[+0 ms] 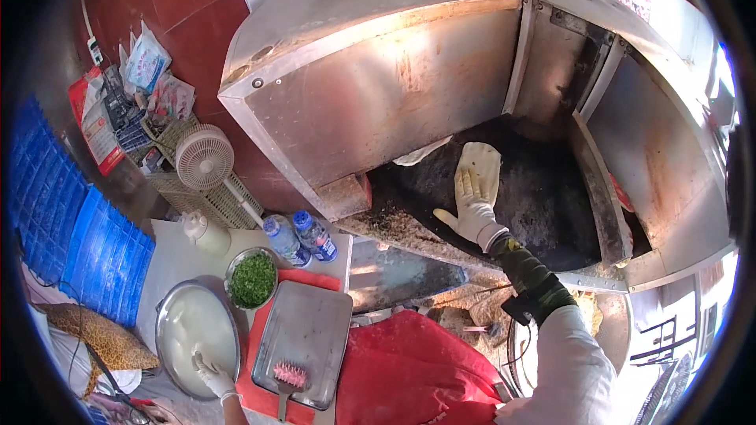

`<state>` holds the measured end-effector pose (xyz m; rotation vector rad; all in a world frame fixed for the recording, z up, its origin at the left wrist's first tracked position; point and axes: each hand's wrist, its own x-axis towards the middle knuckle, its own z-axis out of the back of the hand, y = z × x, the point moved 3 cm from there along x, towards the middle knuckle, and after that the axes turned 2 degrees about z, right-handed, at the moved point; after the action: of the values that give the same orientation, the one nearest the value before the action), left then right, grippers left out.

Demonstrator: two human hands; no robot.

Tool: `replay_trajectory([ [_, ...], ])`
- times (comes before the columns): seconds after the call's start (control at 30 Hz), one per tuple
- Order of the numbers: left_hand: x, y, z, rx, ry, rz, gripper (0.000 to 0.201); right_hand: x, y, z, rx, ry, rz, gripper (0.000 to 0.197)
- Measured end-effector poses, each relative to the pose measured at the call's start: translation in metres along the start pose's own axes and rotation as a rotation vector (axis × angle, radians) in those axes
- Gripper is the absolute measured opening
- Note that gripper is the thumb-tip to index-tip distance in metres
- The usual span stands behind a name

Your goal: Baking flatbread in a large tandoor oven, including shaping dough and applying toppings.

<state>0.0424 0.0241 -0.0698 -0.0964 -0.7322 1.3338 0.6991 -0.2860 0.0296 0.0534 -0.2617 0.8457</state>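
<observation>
My right hand (474, 211), in a white glove, lies flat with fingers stretched and thumb apart on the lower part of an oblong piece of dough (480, 165). The dough lies on the dark surface (543, 189) inside a metal-walled oven. A second pale piece of dough (423, 153) shows partly by the oven's back wall. At the lower left, my left hand (213, 375), also gloved, reaches over the near rim of a steel basin (163, 338). Its fingers are extended and point into the basin, which holds pale dough or batter (193, 323). I see nothing held in either hand.
A bowl of chopped greens (253, 279), a metal tray (303, 330) and a pink-bristled brush (290, 378) are between basin and oven. Two blue-capped bottles (305, 238), a squeeze bottle (206, 232) and a fan (205, 159) stand behind. Red cloth (417, 370) hangs in front.
</observation>
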Motion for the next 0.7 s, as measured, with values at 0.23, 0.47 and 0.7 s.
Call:
replay_trajectory([
  [0.23, -0.004, 0.020, 0.005, -0.064, 0.036, 0.061, 0.054, 0.059, 0.014, 0.072, -0.108, -0.148, -0.110, 0.077],
  [0.47, -0.002, -0.023, 0.008, 0.010, -0.018, -0.097, 0.057, 0.037, -0.001, 0.037, -0.196, -0.342, -0.041, 0.078],
  [0.7, 0.000, 0.017, -0.011, -0.082, 0.026, 0.012, 0.053, 0.006, 0.034, -0.029, 0.176, -0.181, -0.074, 0.089],
])
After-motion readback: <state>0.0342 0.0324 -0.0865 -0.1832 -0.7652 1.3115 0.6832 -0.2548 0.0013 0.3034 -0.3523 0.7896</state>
